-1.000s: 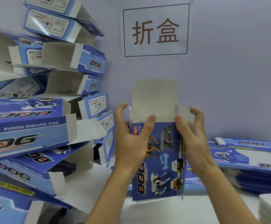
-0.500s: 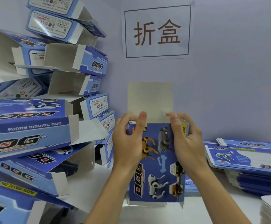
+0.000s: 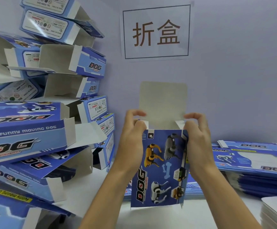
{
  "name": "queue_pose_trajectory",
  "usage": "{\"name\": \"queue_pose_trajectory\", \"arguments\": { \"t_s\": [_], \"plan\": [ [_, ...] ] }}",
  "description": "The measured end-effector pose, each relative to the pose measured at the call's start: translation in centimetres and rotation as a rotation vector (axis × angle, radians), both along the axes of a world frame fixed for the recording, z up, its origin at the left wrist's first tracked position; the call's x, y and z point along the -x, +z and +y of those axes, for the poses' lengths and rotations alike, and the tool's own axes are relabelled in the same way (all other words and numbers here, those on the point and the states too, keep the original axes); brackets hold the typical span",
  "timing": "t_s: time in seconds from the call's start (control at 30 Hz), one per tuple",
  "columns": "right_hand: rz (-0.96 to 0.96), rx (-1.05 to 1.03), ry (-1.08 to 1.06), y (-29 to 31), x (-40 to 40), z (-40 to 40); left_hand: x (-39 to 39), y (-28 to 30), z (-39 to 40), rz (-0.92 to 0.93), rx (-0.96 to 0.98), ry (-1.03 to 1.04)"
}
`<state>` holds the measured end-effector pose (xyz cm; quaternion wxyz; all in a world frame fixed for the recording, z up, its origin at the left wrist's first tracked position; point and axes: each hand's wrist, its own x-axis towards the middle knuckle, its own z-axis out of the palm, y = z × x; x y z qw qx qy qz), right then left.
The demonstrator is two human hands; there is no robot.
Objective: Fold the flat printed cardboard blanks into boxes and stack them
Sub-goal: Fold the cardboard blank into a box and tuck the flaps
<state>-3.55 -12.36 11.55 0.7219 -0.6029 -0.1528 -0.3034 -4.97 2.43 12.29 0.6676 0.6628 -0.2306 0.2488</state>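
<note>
- Table top (image 3: 167, 217): white, nearest the camera, carrying all that follows; the box named next serves as the landmark
- Box in hand (image 3: 161, 166): blue printed carton with toy-dog pictures and "DOG" lettering, standing upright with its lower edge at the table top, top end unclosed; the large plain lid flap (image 3: 163, 103) stands straight up above its opening
- Left hand (image 3: 131, 139): on the left upper corner of the box, fingers curled over the small side flap there, thumb on the printed front
- Right hand (image 3: 199, 141): on the right upper corner of the box, fingers curled over the opposite small flap; the two hands are apart, each gripping its own side of the same box
- White sheets (image 3: 276, 210): a low stack right of the box, at the near table edge
- Flat blanks (image 3: 253, 161): a stack of unfolded blue printed cartons right of the box and a little behind it; more blue print shows just behind the box's lower edge
- Folded boxes (image 3: 40, 116): a tall, uneven pile left of the box, lying on their sides, many with open ends and loose flaps
- Wall sign (image 3: 156, 31): white paper with two Chinese characters in a black frame, on the pale wall behind and above the box
</note>
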Motion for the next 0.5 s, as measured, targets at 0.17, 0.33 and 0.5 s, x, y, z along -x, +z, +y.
{"name": "queue_pose_trajectory", "arguments": {
  "t_s": [0.17,0.33,0.5],
  "plan": [
    [0.034,0.019,0.139,0.1,0.3,0.1,0.1,0.5,0.4,0.096,0.104,-0.132],
    [0.012,-0.027,0.174,0.3,0.7,0.8,0.1,0.5,0.1,0.0,0.181,0.043],
    [-0.096,-0.077,0.284,-0.1,0.7,1.3,0.1,0.4,-0.1,-0.069,0.333,0.095]
  ]
}}
